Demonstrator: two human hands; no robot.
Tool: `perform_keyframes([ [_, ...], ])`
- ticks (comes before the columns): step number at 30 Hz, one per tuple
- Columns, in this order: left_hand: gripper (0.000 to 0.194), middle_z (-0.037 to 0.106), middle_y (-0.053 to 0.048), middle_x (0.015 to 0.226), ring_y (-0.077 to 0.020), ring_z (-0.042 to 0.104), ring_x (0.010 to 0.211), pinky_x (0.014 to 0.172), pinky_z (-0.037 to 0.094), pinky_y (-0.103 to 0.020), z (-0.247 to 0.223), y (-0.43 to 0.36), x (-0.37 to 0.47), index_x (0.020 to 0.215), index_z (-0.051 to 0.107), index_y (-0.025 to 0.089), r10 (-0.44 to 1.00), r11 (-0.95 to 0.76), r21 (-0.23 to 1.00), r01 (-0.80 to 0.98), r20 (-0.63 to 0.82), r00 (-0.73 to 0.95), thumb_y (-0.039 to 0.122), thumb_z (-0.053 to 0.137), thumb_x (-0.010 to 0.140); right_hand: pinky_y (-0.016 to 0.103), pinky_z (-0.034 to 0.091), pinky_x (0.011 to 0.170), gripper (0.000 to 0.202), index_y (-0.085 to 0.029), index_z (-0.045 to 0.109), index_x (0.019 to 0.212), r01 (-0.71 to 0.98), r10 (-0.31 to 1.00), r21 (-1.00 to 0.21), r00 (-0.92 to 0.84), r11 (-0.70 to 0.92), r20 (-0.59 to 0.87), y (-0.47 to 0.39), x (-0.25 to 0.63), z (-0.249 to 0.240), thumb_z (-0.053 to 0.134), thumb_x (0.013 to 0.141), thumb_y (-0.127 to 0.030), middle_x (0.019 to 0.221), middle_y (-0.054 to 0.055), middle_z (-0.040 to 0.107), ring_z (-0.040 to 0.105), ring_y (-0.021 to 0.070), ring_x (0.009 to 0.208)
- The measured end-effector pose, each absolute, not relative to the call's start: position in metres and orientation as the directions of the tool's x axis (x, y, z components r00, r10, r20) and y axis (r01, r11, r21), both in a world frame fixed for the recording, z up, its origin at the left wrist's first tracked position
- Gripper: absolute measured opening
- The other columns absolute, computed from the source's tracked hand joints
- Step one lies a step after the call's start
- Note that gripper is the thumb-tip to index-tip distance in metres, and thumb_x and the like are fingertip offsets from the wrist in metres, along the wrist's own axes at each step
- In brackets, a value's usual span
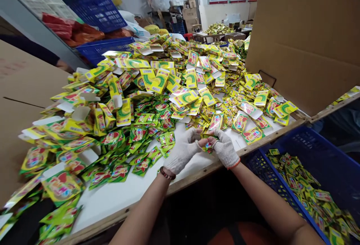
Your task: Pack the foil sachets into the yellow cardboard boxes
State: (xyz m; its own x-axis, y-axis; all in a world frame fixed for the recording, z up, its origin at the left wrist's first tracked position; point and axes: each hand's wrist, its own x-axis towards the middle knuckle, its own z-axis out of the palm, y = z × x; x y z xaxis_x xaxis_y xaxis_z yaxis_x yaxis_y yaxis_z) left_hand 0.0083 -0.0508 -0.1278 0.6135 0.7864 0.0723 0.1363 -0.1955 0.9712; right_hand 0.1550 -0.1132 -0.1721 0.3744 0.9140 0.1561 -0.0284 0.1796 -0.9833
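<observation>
My left hand [184,145] and my right hand [224,148] wear white fingerless gloves and meet near the table's front edge. Between them is a small green and yellow packet [207,144], pinched by the fingertips of both. Beyond my left hand lies a heap of green packets [140,134]. Smaller yellow packets [225,108] are spread past my right hand. Yellow and green cardboard boxes [160,80], several with open flaps, are piled over the back and left of the white table [112,203].
A large cardboard carton [303,42] stands at the right, another carton [30,98] at the left. Below the table's wooden edge, a blue crate [323,155] holds many packets. Blue baskets [95,12] are stacked behind the pile. A person's hand [64,66] shows at far left.
</observation>
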Motion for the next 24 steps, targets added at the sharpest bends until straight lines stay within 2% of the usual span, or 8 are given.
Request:
perform_keyframes([
  [4, 0.043, 0.06, -0.001, 0.073, -0.0124, 0.056, 0.062, 0.057, 0.049, -0.025, -0.137, -0.058, 0.016, 0.089, 0.061, 0.014, 0.812, -0.157, 0.984, 0.079, 0.083, 0.578, 0.051, 0.074, 0.072, 0.025, 0.053, 0.062, 0.035, -0.018, 0.058, 0.099, 0.074, 0.92, -0.981, 0.341, 0.18, 0.195, -0.116, 0.155, -0.167, 0.068, 0.077, -0.044, 0.088, 0.004, 0.067, 0.062, 0.0139, 0.072],
  [7, 0.04, 0.064, -0.003, 0.078, -0.0153, 0.061, 0.067, 0.063, 0.053, -0.029, -0.141, -0.055, 0.013, 0.095, 0.06, 0.015, 0.827, -0.162, 0.983, 0.09, 0.085, 0.556, 0.052, 0.064, 0.08, 0.023, 0.049, 0.048, 0.044, -0.018, 0.055, 0.103, 0.0, 0.978, -0.996, 0.191, 0.085, 0.083, -0.117, 0.166, -0.161, 0.071, 0.074, -0.048, 0.079, 0.002, 0.065, 0.057, 0.0109, 0.055],
  [9, 0.04, 0.067, -0.006, 0.092, -0.019, 0.065, 0.081, 0.075, 0.055, -0.035, -0.143, -0.047, 0.009, 0.108, 0.059, 0.016, 0.788, -0.3, 0.943, 0.146, 0.159, 0.594, 0.048, 0.061, 0.084, 0.021, 0.042, 0.04, 0.043, -0.018, 0.055, 0.1, 0.002, 0.98, -0.999, 0.193, 0.046, 0.045, -0.118, 0.179, -0.158, 0.069, 0.075, -0.051, 0.066, -0.002, 0.06, 0.049, 0.0087, 0.044],
  [11, 0.049, 0.065, -0.01, 0.115, -0.0254, 0.061, 0.108, 0.094, 0.05, -0.043, -0.145, -0.037, 0.007, 0.122, 0.055, 0.019, 0.68, -0.569, 0.781, 0.258, 0.27, 0.682, 0.038, 0.068, 0.079, 0.019, 0.034, 0.035, 0.041, -0.018, 0.055, 0.094, 0.064, 0.955, -0.997, 0.29, 0.045, 0.062, -0.119, 0.192, -0.156, 0.067, 0.076, -0.052, 0.056, -0.006, 0.052, 0.042, 0.0072, 0.038],
  [13, 0.064, 0.058, -0.013, 0.13, -0.0324, 0.048, 0.127, 0.107, 0.039, -0.052, -0.149, -0.029, 0.009, 0.13, 0.052, 0.02, 0.534, -0.798, 0.484, 0.359, 0.294, 0.793, 0.027, 0.076, 0.07, 0.019, 0.03, 0.034, 0.039, -0.019, 0.055, 0.087, 0.112, 0.928, -0.993, 0.366, 0.026, 0.065, -0.12, 0.201, -0.155, 0.064, 0.077, -0.055, 0.053, -0.007, 0.048, 0.04, 0.007, 0.037],
  [16, 0.064, 0.06, -0.015, 0.124, -0.036, 0.05, 0.122, 0.102, 0.039, -0.054, -0.155, -0.025, 0.015, 0.128, 0.055, 0.018, 0.462, -0.886, 0.174, 0.43, 0.241, 0.853, 0.027, 0.076, 0.069, 0.02, 0.033, 0.038, 0.04, -0.019, 0.054, 0.081, 0.175, 0.91, -0.984, 0.409, -0.01, 0.063, -0.122, 0.203, -0.153, 0.063, 0.076, -0.058, 0.055, -0.005, 0.049, 0.042, 0.0077, 0.041],
  [18, 0.053, 0.061, -0.015, 0.113, -0.0319, 0.056, 0.107, 0.092, 0.046, -0.048, -0.159, -0.028, 0.016, 0.121, 0.057, 0.016, 0.49, -0.872, 0.164, 0.462, 0.271, 0.828, 0.032, 0.073, 0.073, 0.02, 0.037, 0.043, 0.04, -0.019, 0.054, 0.076, 0.253, 0.905, -0.967, 0.411, 0.0, 0.108, -0.123, 0.201, -0.152, 0.062, 0.076, -0.058, 0.057, -0.004, 0.05, 0.045, 0.0086, 0.046],
  [24, 0.038, 0.058, -0.009, 0.101, -0.0233, 0.059, 0.092, 0.079, 0.05, -0.035, -0.168, -0.048, -0.001, 0.107, 0.052, 0.017, 0.608, -0.787, 0.397, 0.471, 0.377, 0.699, 0.032, 0.064, 0.074, 0.022, 0.032, 0.053, 0.037, -0.018, 0.047, 0.06, 0.519, 0.908, -0.855, 0.358, -0.001, 0.216, -0.12, 0.2, -0.153, 0.054, 0.082, -0.048, 0.057, -0.003, 0.045, 0.042, 0.0098, 0.056],
])
